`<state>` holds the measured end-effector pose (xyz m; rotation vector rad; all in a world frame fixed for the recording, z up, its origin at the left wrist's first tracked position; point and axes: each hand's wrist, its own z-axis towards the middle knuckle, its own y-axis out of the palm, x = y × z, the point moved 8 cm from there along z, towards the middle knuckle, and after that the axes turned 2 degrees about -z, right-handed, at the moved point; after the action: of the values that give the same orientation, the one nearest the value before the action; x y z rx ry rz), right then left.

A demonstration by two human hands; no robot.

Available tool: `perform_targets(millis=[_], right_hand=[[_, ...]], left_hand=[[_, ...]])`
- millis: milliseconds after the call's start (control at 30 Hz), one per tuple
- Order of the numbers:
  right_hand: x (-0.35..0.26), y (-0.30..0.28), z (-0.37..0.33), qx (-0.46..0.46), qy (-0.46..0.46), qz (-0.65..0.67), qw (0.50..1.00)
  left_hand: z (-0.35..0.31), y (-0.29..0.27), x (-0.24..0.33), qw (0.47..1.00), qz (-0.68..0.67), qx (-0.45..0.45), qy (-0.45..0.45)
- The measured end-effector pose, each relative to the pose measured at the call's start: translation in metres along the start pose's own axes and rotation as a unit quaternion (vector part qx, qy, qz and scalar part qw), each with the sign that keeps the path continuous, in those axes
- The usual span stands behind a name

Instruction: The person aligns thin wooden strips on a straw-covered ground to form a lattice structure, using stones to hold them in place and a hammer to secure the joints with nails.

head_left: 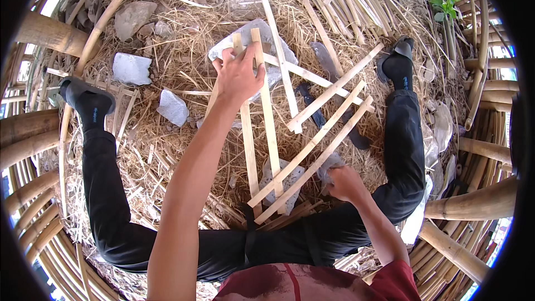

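My left hand (237, 75) reaches far forward with its fingers curled around the upper end of a pale split bamboo strip (267, 111). A second bamboo strip (248, 145) runs beside it under the same hand. The far ends of both lie over a large flat grey stone (228, 44); their near ends reach a smaller pale stone (287, 175). My right hand (346, 184), closed, rests near my right thigh against a greyish lump (331, 164) whose kind I cannot make out. Two more bamboo strips (317, 159) slant across the near ends.
Other bamboo strips (281, 56) cross at the right, above a dark long tool (356, 128), partly covered. Pale stones (132, 69) lie on the straw-strewn ground (184, 150) at left. My outstretched legs (404, 145) flank the work. Bamboo poles (473, 199) line both sides.
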<state>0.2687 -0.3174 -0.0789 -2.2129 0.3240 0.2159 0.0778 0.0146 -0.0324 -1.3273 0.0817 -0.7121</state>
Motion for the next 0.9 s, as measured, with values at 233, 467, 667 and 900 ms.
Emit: perform_targets(millis=[233, 467, 667, 900], right_hand=[[0.003, 0.013, 0.005, -0.077, 0.019, -0.064, 0.995], [-0.006, 0.000, 0.000, -0.038, -0.011, -0.062, 0.997], [-0.007, -0.047, -0.029, 0.079, -0.027, 0.110, 0.990], [0.016, -0.124, 0.018, 0.245, 0.051, 0.341, 0.906]], left_hand=[[0.003, 0.005, -0.004, 0.997, 0.010, -0.061, -0.040], [0.003, 0.005, -0.007, 0.998, 0.000, -0.056, -0.037], [0.006, 0.004, -0.007, 0.999, 0.007, -0.044, -0.027], [0.010, 0.000, -0.007, 0.999, -0.011, -0.033, -0.021]])
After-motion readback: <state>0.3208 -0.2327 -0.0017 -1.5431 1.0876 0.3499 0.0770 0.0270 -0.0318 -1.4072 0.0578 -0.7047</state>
